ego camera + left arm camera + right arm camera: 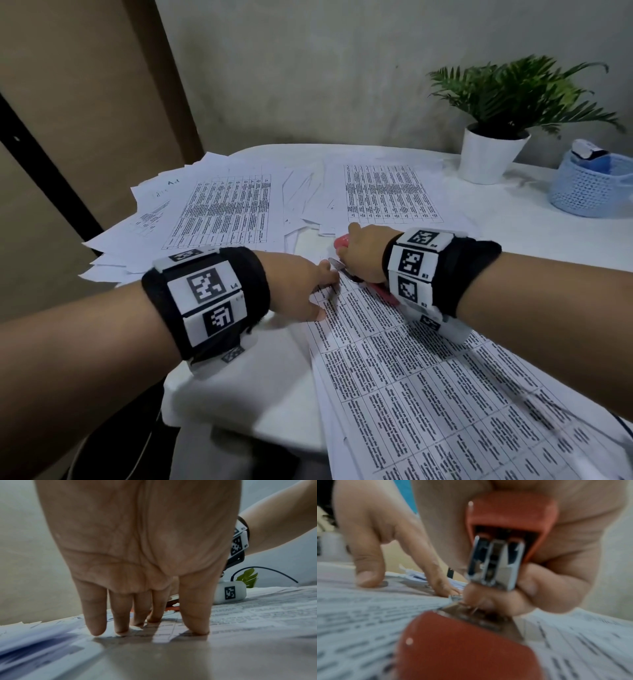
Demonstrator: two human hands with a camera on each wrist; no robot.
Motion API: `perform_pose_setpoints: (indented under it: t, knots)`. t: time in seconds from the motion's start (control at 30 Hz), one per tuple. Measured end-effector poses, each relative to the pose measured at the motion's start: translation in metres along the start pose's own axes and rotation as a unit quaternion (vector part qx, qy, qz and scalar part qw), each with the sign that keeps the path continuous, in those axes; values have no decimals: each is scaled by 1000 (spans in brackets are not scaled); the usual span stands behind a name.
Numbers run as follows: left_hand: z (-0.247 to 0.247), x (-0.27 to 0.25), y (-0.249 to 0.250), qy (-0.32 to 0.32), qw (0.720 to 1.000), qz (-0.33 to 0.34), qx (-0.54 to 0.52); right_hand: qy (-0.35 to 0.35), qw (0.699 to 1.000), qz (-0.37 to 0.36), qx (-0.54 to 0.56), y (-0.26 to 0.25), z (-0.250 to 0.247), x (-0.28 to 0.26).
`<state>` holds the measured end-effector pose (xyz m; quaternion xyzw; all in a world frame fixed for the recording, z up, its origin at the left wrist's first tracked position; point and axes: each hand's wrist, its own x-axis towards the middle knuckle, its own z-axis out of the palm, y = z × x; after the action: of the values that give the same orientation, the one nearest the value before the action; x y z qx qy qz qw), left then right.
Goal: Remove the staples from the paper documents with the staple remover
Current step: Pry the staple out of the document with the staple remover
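Blue crochet basket (586,186) at table's far right holds white and blue item, unclear what. White pot (488,156) beside it holds green plant (524,92). Your left hand (301,287) spread, fingertips pressing printed document (428,394) corner. Your right hand (363,253) grips red staple remover (496,561) at that corner, beside left fingers.

From the head we look forward and down over both forearms at the white table (239,387) and the far wall. Our left wrist view sits low under the left hand (137,540), very near, facing along its fingers toward the right wrist band. Our right wrist view, equally close, faces back past the red staple remover (510,527); all three share the printed sheet (428,387).
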<state>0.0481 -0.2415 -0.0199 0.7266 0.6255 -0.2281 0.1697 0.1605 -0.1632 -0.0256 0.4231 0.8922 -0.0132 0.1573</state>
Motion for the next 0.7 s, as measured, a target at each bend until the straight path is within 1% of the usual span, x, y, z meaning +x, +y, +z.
perform_pose_setpoints:
  t: [0.07, 0.13, 0.17, 0.37, 0.6, 0.7]
  knots:
    - [-1, 0, 1, -2, 1000, -3, 3, -2, 999, -3, 33, 6, 0, 5]
    - [-2, 0, 1, -4, 1000, -8, 1, 5, 995, 16, 99, 12, 1, 8]
    - [-3, 0, 2, -4, 1000, -11, -2, 10, 993, 20, 115, 14, 0, 8]
    - [-2, -2, 2, -3, 1000, -22, -14, 2, 992, 14, 124, 19, -2, 6]
    - [-2, -1, 1, 0, 1000, -8, -7, -11, 992, 11, 128, 22, -4, 8]
    - [-1, -3, -1, 17, 1000, 8, -15, -18, 990, 17, 135, 26, -4, 8]
